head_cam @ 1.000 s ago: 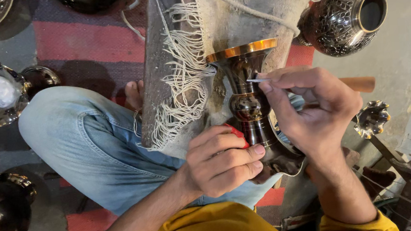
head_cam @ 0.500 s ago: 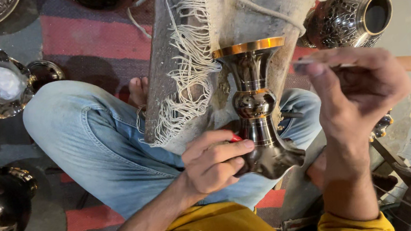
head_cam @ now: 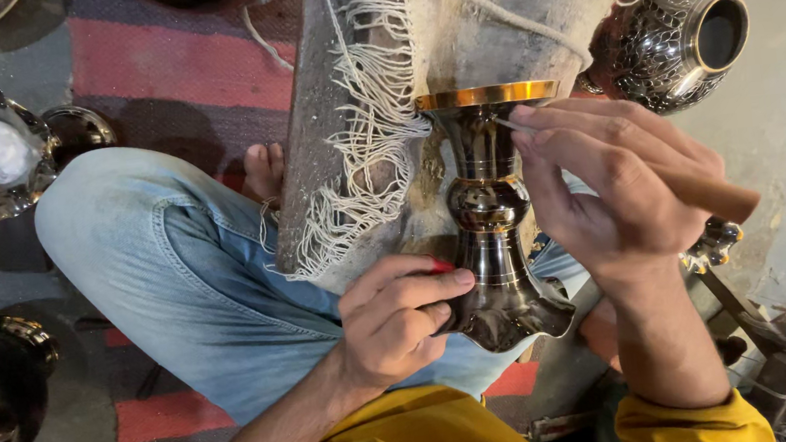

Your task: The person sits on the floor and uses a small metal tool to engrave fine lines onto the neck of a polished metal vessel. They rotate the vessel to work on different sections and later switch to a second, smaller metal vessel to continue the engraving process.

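Left hand (head_cam: 397, 317) clamps the vase (head_cam: 493, 211) low down. Right hand (head_cam: 615, 185) pinches a tool (head_cam: 697, 190) against its neck; a slip could scratch the polish.

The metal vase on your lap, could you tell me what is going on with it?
A seated person steadies a dark metal vase with a gold rim against a fringed cloth draped over a board. The left hand grips its flared base, while the right hand holds a thin wooden-handled tool with its tip at the vase's neck, just under the rim. An engraved metal pot lies nearby.
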### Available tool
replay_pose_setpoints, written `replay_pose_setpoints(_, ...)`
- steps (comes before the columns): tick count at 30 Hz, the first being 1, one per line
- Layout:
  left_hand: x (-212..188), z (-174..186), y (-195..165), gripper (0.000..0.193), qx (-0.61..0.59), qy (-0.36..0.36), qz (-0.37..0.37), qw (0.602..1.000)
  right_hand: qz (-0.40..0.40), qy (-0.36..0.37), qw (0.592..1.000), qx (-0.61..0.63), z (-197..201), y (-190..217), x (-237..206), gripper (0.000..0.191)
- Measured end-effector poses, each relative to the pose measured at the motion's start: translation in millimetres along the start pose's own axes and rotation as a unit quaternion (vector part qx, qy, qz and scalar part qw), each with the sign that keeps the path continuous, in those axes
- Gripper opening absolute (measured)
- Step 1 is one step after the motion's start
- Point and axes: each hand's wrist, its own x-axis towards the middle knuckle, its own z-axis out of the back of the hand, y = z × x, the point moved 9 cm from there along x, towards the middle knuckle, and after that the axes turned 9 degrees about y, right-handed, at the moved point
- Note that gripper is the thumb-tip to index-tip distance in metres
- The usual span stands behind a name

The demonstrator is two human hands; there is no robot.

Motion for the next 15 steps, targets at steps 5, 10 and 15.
replay_pose_setpoints(5,1,1,-2,0.032,0.025,-0.005,-0.004,1.000,0.019,0.000,0.997,-0.070,-2,11,3,0.026)
replay_pose_setpoints(10,2,1,-3,0.031,0.034,-0.003,-0.007,0.999,0.040,0.007,0.995,-0.094,-1,16,4,0.027)
replay_pose_setpoints(15,2,2,-2,0.031,0.024,-0.001,-0.003,1.000,0.026,0.034,0.996,-0.080,0,15,7,0.026)
